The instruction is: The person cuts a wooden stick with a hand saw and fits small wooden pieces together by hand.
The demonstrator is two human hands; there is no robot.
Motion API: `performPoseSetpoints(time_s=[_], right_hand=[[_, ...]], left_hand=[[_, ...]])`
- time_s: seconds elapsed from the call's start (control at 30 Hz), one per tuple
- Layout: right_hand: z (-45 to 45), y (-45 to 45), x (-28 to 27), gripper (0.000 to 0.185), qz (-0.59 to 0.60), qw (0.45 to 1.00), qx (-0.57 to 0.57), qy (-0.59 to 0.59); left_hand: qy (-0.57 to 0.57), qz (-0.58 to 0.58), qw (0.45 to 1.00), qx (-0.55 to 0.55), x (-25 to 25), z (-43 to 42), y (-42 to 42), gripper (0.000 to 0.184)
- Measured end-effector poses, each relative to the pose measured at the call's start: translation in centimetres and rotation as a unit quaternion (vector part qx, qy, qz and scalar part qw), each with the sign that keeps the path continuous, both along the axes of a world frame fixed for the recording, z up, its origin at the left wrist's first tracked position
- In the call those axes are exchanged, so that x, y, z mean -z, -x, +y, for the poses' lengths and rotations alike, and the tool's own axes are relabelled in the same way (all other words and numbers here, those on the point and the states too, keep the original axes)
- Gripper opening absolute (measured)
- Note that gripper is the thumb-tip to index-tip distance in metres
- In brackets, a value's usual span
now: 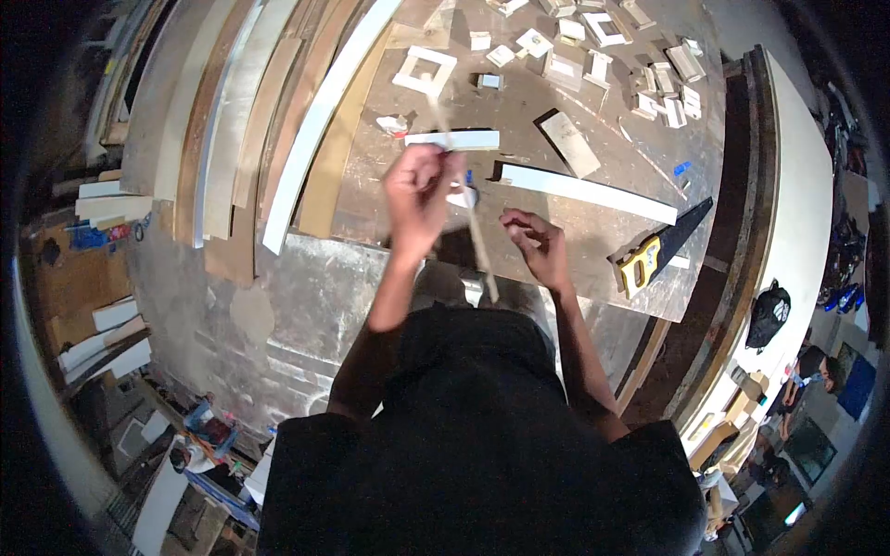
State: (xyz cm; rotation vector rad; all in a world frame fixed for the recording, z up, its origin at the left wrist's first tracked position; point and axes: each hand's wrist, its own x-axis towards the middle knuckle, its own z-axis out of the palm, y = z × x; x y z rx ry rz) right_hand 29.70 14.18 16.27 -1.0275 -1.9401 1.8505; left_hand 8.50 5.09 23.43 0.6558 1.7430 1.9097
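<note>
A thin wooden strip (476, 232) runs upright through my left hand (422, 190), whose fingers are closed round it. Its upper end is blurred, and the lower end hangs near the bench's front edge. My right hand (540, 247) is to the right of the strip, touching nothing visible, with fingers curled and a gap between thumb and forefinger. Just beyond my left hand lies a short white-faced strip (473, 140). A longer white strip (589, 192) rests beyond my right hand. Farther right is a handsaw (649, 259) with a yellow handle.
Long boards (306, 139) cover the bench's left side. Small wooden frames (425, 71) and blocks (667, 93) lie at the back. A flat wooden piece (568, 144) sits mid-bench. A black cap (769, 315) rests on the right-hand surface. People (808, 369) are at far right.
</note>
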Motion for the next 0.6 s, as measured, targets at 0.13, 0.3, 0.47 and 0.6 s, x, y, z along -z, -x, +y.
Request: performPoseSetpoints(time_s=[0.13,0.3,0.47,0.6], right_hand=[[-2.6,1.5,-2.1,0.028,0.006,0.999,0.031,-0.041],[-4.6,-2.2,0.3,0.024,-0.040,0.984,0.155,-0.072],[-9.8,-8.2,5.4,0.023,-0.101,0.977,0.187,0.028],[-14.0,-9.2,8.4,0.023,-0.136,0.965,0.220,0.052]], left_hand=[[-0.030,-0.131,0.989,0.057,0.9,3.9,-0.8,0.017],[0.075,-0.052,0.980,0.175,4.3,2.9,-0.2,0.028],[0.223,0.247,0.926,0.179,10.6,-2.7,6.8,0.076],[0.248,0.407,0.830,0.289,12.6,-3.7,7.9,0.102]])
